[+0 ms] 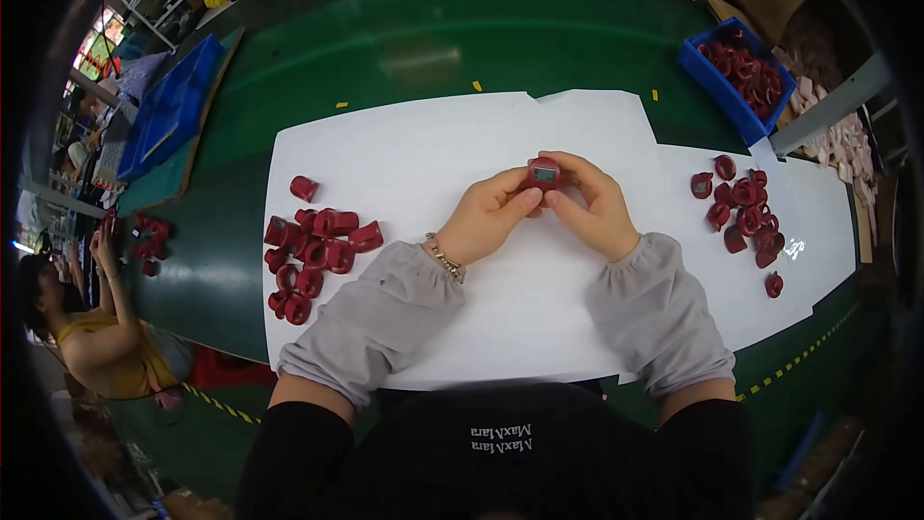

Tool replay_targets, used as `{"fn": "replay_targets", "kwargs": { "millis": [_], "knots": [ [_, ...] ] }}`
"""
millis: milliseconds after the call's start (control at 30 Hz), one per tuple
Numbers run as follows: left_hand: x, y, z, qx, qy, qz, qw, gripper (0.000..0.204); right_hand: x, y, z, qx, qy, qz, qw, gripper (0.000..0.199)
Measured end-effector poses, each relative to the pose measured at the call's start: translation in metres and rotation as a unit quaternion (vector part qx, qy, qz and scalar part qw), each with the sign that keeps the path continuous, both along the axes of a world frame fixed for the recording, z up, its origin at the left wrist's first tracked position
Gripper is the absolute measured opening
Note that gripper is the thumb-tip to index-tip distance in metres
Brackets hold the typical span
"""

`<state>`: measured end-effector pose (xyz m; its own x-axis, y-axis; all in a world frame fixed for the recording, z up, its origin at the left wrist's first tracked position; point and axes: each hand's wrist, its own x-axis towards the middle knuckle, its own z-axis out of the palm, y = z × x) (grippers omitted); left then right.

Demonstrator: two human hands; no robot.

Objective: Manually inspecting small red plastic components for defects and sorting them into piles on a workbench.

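Pinching small dark-red ring-shaped piece [543,173] between both hands, left hand [488,214] and right hand [594,206].

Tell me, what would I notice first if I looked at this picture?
Probably the two hands in the middle, the left hand and right hand, pinching one small red piece with a little grey screen over the white sheet. Next, the heaps of dark red ring-shaped parts: a big one on the left, a smaller one on the right, and more in a blue bin at the top right.
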<state>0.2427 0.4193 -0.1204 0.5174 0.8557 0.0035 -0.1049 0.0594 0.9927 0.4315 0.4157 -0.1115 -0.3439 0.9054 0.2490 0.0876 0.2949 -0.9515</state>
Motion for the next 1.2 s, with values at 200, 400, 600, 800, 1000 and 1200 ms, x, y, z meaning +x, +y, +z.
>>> {"fn": "replay_targets", "kwargs": {
  "millis": [200,400,600,800,1000,1200],
  "knots": [
    [-0.003,-0.004,-0.005,-0.001,-0.016,-0.005,1.000,0.037,-0.002,-0.002,-0.001,-0.009,-0.004,-0.007,1.000,0.042],
    [0.000,0.002,-0.002,0.004,-0.010,-0.001,1.000,0.038,-0.004,0.004,0.003,-0.012,-0.001,-0.025,1.000,0.040],
    [0.000,-0.003,-0.001,0.016,-0.028,-0.005,0.999,0.037,-0.005,-0.002,0.000,-0.021,-0.011,-0.032,0.999,0.038],
    [-0.001,-0.002,0.004,0.027,-0.015,-0.015,0.999,0.035,-0.005,-0.002,0.003,0.009,0.007,-0.034,0.999,0.035],
    [-0.002,-0.001,0.000,0.014,-0.006,-0.015,1.000,0.035,-0.002,-0.002,0.005,-0.023,0.005,-0.001,1.000,0.041],
    [-0.002,-0.001,-0.004,0.004,-0.019,-0.024,1.000,0.035,-0.006,-0.006,0.004,0.057,-0.070,-0.061,0.994,0.043]
  ]
}}
